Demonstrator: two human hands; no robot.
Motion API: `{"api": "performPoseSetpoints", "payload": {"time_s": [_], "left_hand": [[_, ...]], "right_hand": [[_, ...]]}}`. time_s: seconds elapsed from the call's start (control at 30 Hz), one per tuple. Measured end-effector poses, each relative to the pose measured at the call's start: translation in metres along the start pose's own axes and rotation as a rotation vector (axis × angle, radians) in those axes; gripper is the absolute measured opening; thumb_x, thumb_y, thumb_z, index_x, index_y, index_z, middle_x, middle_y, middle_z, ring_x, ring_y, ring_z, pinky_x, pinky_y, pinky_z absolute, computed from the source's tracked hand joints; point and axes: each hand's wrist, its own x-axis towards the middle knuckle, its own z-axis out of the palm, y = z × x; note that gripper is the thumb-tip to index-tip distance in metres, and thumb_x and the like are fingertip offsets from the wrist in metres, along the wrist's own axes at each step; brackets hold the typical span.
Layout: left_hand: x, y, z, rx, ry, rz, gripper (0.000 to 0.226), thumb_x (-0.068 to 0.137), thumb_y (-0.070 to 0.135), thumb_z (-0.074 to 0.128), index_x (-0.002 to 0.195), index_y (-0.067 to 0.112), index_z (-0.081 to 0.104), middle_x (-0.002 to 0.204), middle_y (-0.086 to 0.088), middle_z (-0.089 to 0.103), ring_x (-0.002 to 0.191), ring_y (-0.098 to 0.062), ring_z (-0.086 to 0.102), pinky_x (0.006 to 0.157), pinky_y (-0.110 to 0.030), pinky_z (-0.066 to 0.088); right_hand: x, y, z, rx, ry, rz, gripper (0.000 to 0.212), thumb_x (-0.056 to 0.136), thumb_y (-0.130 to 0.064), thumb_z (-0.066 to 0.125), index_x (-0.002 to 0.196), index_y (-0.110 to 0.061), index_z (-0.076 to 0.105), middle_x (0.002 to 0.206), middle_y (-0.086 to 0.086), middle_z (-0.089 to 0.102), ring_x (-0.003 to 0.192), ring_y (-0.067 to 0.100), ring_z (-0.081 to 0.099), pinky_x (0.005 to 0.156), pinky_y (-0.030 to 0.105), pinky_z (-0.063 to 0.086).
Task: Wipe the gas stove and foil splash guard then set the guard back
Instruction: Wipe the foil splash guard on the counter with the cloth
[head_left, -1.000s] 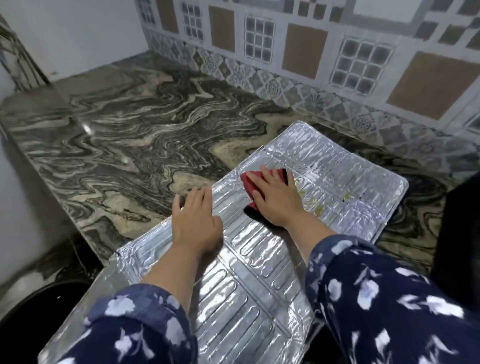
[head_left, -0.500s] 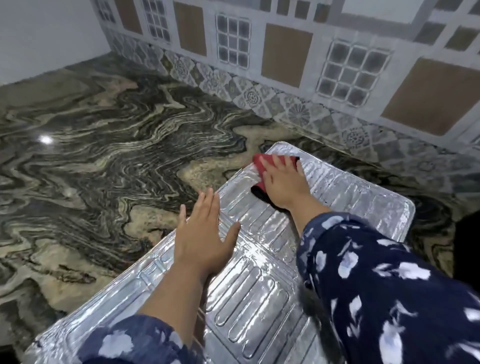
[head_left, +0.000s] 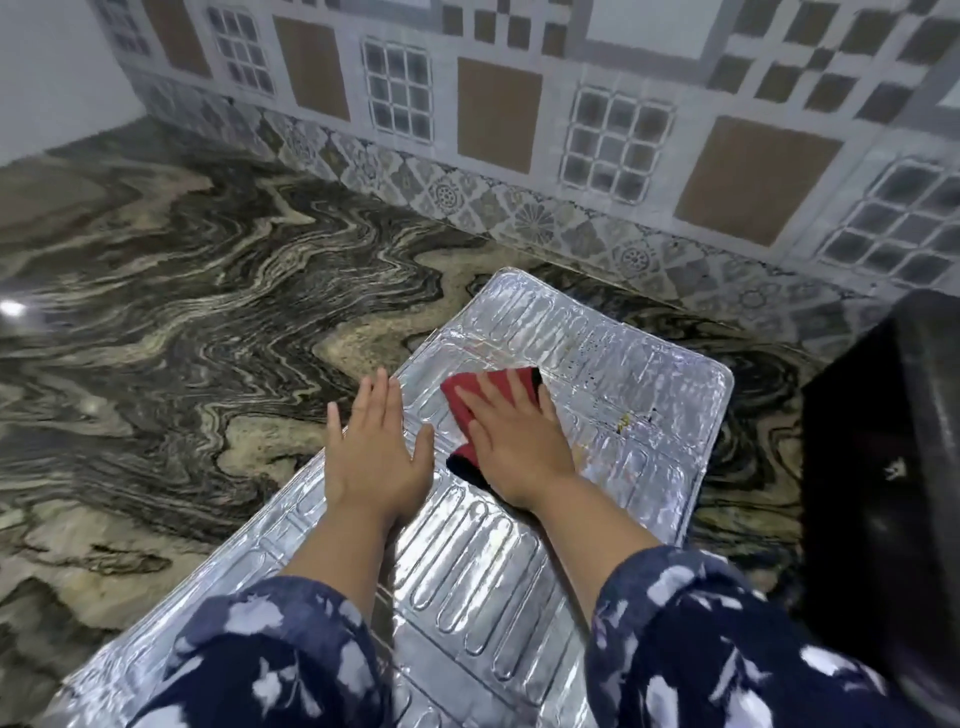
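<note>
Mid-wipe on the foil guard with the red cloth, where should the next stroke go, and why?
Probably slide the right hand and red cloth rightward toward the far right corner of the foil splash guard: dark specks and a yellowish spot remain there, just beyond the cloth. The left hand lies flat on the foil, steadying it.

Countertop (head_left: 218, 291): polished stone, swirling veins of black, grey and beige, fills left and centre. Bright light glare (head_left: 11, 307) on surface near left edge. Tiled backsplash (head_left: 498, 119) behind counter: brown squares, grey grid-pattern panels, small checkered blocks at top. Border strip (head_left: 447, 195) of ornate floral tiles where backsplash meets counter. Plain white wall (head_left: 47, 78) at far left, meeting backsplash in corner.
</note>
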Motion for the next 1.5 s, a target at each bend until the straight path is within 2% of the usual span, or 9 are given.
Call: {"api": "performPoseSetpoints", "payload": {"time_s": [0.2,0.53,0.67,0.83,1.0,1.13,1.27,1.4,1.5], "left_hand": [[-0.003,-0.004,-0.001,-0.005,-0.008,0.023,0.074,0.092,0.058,0.008,0.151,0.015,-0.003,0.161,0.001,-0.012,0.148,-0.012,-0.012,0.121,-0.045,-0.004],[0.003,-0.006,0.009,-0.007,0.062,0.024,0.079,0.088,0.063,0.006,0.152,0.017,0.0,0.161,0.004,-0.009,0.148,-0.01,-0.01,0.12,-0.045,-0.006],[0.005,-0.005,0.01,0.015,0.055,0.021,0.078,0.089,0.061,0.006,0.152,0.015,0.001,0.161,0.002,-0.007,0.148,-0.012,-0.008,0.119,-0.047,-0.005],[0.003,-0.005,0.006,0.014,0.022,0.019,0.076,0.092,0.059,0.011,0.152,0.013,0.002,0.161,0.0,-0.006,0.149,-0.014,-0.006,0.12,-0.048,-0.003],[0.0,-0.005,0.003,0.017,0.004,0.024,0.077,0.092,0.059,0.012,0.152,0.011,0.003,0.162,-0.001,-0.004,0.149,-0.015,-0.005,0.12,-0.049,-0.001],[0.001,-0.006,0.003,0.015,0.009,0.031,0.077,0.092,0.058,0.014,0.152,0.011,0.004,0.162,-0.002,-0.004,0.149,-0.016,-0.004,0.12,-0.049,-0.001],[0.004,-0.006,0.006,0.02,0.026,0.042,0.076,0.093,0.058,0.015,0.151,0.01,0.005,0.162,-0.002,-0.003,0.149,-0.016,-0.004,0.119,-0.049,-0.002],[0.006,-0.005,0.008,0.028,0.032,0.035,0.075,0.093,0.056,0.017,0.151,0.01,0.006,0.162,-0.003,-0.002,0.149,-0.016,-0.004,0.119,-0.048,-0.003],[0.007,-0.004,0.008,0.035,0.026,0.035,0.075,0.093,0.056,0.017,0.151,0.01,0.004,0.162,-0.003,-0.003,0.149,-0.016,-0.005,0.119,-0.049,-0.003]], "right_hand": [[-0.04,0.031,0.003,-0.075,0.037,0.048,0.051,0.097,-0.051,0.015,0.147,-0.045,0.012,0.16,-0.01,0.005,0.148,0.02,-0.004,0.119,0.048,-0.004],[0.064,0.129,-0.031,-0.094,0.095,0.378,0.051,0.098,-0.045,0.016,0.149,-0.039,0.013,0.161,-0.004,0.003,0.148,0.026,-0.003,0.117,0.053,-0.005],[0.052,0.106,-0.025,-0.06,0.063,0.397,0.051,0.098,-0.042,0.015,0.149,-0.039,0.009,0.161,-0.005,-0.002,0.148,0.028,-0.006,0.116,0.055,-0.007],[-0.024,0.045,-0.001,-0.022,0.058,0.301,0.054,0.096,-0.052,0.015,0.149,-0.041,0.007,0.161,-0.006,-0.008,0.147,0.026,-0.012,0.117,0.052,-0.008],[-0.08,0.052,0.004,-0.075,0.082,0.395,0.06,0.093,-0.059,0.016,0.149,-0.04,0.005,0.161,-0.006,-0.008,0.147,0.023,-0.015,0.118,0.051,-0.005],[-0.063,0.084,-0.007,-0.091,0.089,0.553,0.06,0.094,-0.057,0.015,0.149,-0.038,0.002,0.161,-0.002,-0.007,0.147,0.027,-0.011,0.118,0.051,-0.007],[-0.025,0.125,-0.02,-0.067,0.135,0.63,0.059,0.094,-0.053,0.019,0.149,-0.037,0.009,0.162,0.001,0.0,0.147,0.031,-0.005,0.117,0.053,-0.006],[0.008,0.151,-0.03,-0.044,0.128,0.649,0.055,0.096,-0.047,0.021,0.149,-0.037,0.011,0.162,-0.003,0.0,0.148,0.03,-0.005,0.116,0.056,-0.005],[0.018,0.132,-0.028,-0.035,0.111,0.567,0.053,0.098,-0.041,0.018,0.149,-0.037,0.009,0.161,-0.006,-0.002,0.148,0.029,-0.005,0.116,0.056,-0.005]]}}
